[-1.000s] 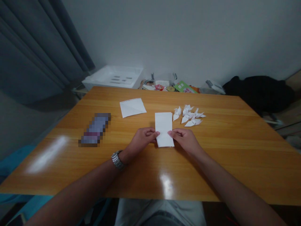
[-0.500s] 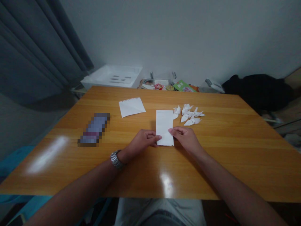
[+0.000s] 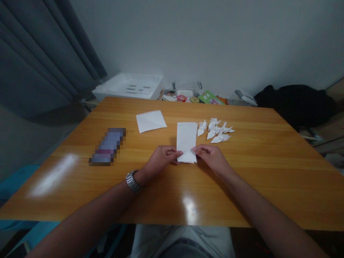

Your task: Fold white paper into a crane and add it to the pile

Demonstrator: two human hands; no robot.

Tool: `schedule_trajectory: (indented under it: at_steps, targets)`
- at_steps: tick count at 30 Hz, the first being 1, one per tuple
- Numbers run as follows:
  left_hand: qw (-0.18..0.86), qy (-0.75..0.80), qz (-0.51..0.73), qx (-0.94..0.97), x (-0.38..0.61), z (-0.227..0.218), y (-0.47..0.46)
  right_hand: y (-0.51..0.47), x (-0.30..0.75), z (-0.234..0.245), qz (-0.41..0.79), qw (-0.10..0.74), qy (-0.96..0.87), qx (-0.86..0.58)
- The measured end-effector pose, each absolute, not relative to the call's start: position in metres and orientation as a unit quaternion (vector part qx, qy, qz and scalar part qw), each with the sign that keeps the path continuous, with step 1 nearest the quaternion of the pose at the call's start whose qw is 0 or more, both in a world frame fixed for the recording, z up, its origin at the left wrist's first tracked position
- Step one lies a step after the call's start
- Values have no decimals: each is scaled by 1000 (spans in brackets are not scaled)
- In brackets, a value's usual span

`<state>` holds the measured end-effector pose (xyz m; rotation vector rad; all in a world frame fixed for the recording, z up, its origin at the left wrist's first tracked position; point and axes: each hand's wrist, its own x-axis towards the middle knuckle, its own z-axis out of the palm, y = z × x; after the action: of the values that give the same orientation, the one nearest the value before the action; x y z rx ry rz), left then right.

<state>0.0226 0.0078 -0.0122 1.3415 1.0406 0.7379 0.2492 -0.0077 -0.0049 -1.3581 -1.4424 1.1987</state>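
A folded white sheet of paper point(image 3: 186, 139) stands tall and narrow between my hands, above the wooden table point(image 3: 120, 200). My left hand point(image 3: 167, 156) pinches its lower left edge, thumb in front and fingers behind. At the lower right edge, my right hand point(image 3: 209, 154) grips it between thumb and fingertips. Several folded white paper cranes point(image 3: 219, 130) lie in a cluster just beyond my right hand. A loose white sheet with a perforated edge point(image 3: 151, 121) rests flat to the far left of the held paper.
A phone-like object point(image 3: 108, 146), blurred out, lies on the table's left. Past the far edge stand a white plastic tray point(image 3: 129, 86) and a green packet point(image 3: 211, 97) among small items. Dark cloth point(image 3: 292, 104) is at right, a blue chair point(image 3: 21, 182) at left.
The folded paper has shifted slightly up and to the left in both hands. My grip on it is about the same, and the cranes and loose sheet stay put.
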Motion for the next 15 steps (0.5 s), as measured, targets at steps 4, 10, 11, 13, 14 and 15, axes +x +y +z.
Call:
schedule_trajectory:
  at_steps: [4,10,11,13,14,15]
  targets:
    - [599,454,325,574,23,-13,9,-9,249,-2,474,360,-597,-538]
    - [590,455,329,581,25,-9,9,-10,249,-3,482,360,-591,-537]
    - [588,455,328,583,25,-9,8,-10,249,-3,482,361,-593,-536]
    - [590,451,323,587,25,-9,8,-9,250,-4,480,362,-596,-532]
    - [594,447,319,587,24,-8,7,-9,251,-5,480,362,-597,-532]
    - [598,442,317,588,24,-8,7,-9,251,-5,479,362,-597,-532]
